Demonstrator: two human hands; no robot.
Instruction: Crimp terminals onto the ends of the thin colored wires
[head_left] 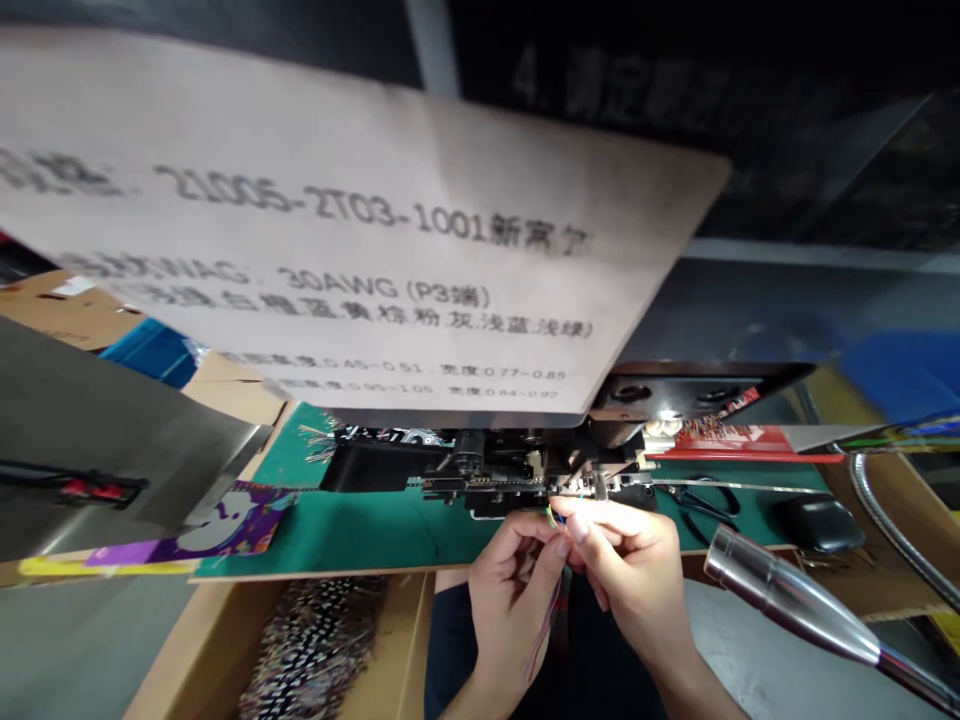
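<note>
Green desk (360, 540) under machine (735, 310); label (360, 230) on machine's front reads "21005-2T03-1001", "30AWG (P3端)". Left hand (514, 595) and right hand (634, 565) both pinching thin coloured wires (552, 516) at machine's lower front.

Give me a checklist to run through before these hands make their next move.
1. Wires gripped: ok, pinched between the fingertips of the left hand and the right hand.
2. Wire ends even: cannot tell, too small to see.
3. Fingers well clear of the machine: not ok, the right fingertips are close to its front; contact cannot be told.
4. Printed sheet fully legible: not ok, some print is blurred.
5. Wire bundles apart from the hands: ok, they lie in the box below left.
</note>
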